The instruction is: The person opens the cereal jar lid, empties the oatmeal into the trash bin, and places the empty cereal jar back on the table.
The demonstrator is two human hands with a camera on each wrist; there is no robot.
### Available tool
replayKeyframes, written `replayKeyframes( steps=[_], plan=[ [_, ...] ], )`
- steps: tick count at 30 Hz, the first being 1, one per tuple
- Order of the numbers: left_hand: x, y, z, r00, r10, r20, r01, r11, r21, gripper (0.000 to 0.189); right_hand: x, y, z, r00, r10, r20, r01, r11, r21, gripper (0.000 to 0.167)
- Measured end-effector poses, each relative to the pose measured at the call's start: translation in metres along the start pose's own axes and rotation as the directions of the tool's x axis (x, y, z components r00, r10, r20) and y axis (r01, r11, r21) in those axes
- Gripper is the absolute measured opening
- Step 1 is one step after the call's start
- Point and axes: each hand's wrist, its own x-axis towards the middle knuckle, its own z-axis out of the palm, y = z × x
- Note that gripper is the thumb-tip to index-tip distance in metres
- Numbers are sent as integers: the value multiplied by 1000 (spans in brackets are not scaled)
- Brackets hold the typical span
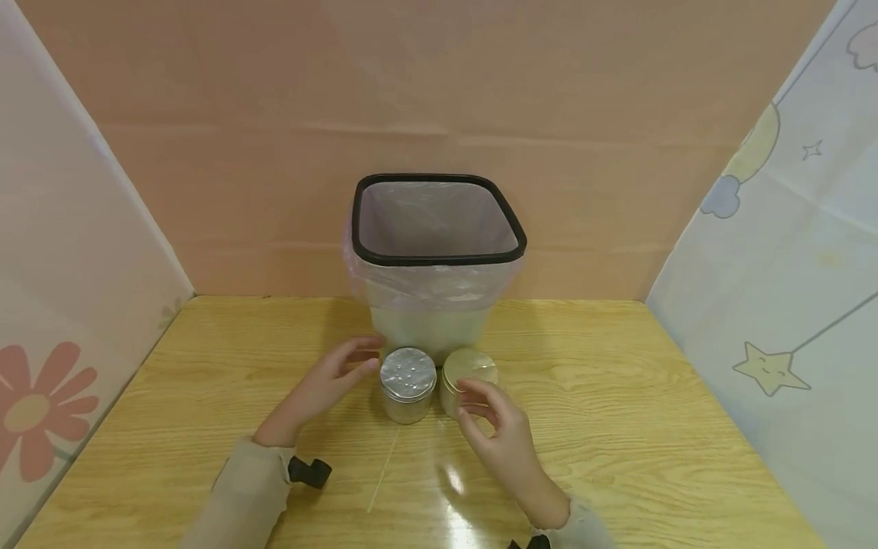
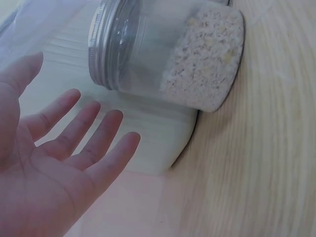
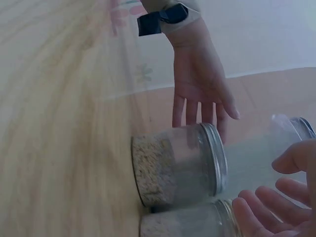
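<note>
Two lidded clear jars stand side by side on the wooden table. The silver-lidded jar (image 1: 408, 381) is on the left; in the left wrist view this jar (image 2: 202, 59) shows pale flaky contents in its lower half. The gold-lidded jar (image 1: 469, 366) is on the right, and similar flakes show low in this jar (image 3: 180, 222) in the right wrist view. My left hand (image 1: 343, 374) hovers beside the silver lid, fingers loosely spread and holding nothing. Around the near right side of the gold-lidded jar, my right hand (image 1: 497, 431) has relaxed fingers, the fingertips close to its lid.
A bin (image 1: 432, 328) with a black rim and a thin pinkish liner stands right behind the jars. A thin pale stick-like strip (image 1: 382, 469) lies on the table (image 1: 617, 427) in front. Printed cloth walls (image 1: 775, 305) enclose the table at the sides and back.
</note>
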Motion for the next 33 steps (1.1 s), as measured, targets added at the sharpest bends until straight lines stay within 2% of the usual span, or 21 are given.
replayKeyframes(
  steps=[4, 7, 14, 25, 33],
  plan=[
    [0, -2, 3, 1000, -7, 17, 7, 1000, 0, 40, -5, 0, 10, 997, 69, 43, -70, 998, 6, 40],
    [1, -3, 5, 1000, -4, 29, 4, 1000, 0, 40, -8, -1, 17, 987, 146, 72, -146, 989, -5, 40],
    [2, -7, 10, 998, -4, 64, 6, 999, -31, 41, -10, -5, 29, 940, 326, 99, -326, 945, -8, 46],
    [2, -10, 11, 994, -34, 101, 40, 997, -64, 46, -10, -1, 39, 888, 431, 161, -423, 902, -84, 61],
    [1, -13, 9, 993, -57, 107, 69, 991, -114, 48, -7, -1, 46, 875, 461, 149, -453, 888, -84, 65]
  ],
)
